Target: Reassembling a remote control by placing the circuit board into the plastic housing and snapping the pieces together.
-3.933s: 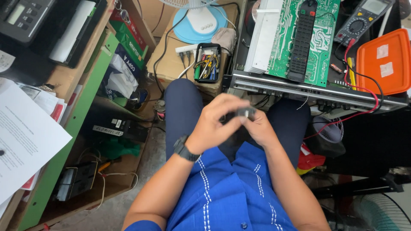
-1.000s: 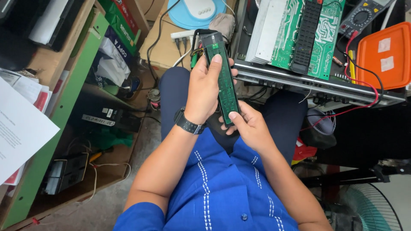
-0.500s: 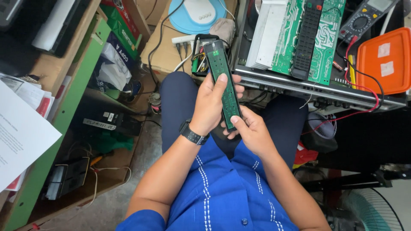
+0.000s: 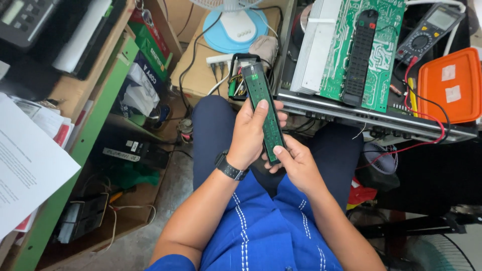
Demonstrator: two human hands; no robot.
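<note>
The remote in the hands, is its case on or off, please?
Off: the remote shows a bare green circuit board, held by the left hand and right hand.

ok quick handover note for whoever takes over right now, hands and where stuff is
Left hand: wrapped around the long narrow green circuit board, thumb on its face.
Right hand: supports the board's lower end, thumb on the face.
The board is held upright over the lap.
On the bench: large green circuit board with a black remote casing lying on it, multimeter, orange box.
The narrow board is out of any casing; nothing is fitted to it.
</note>
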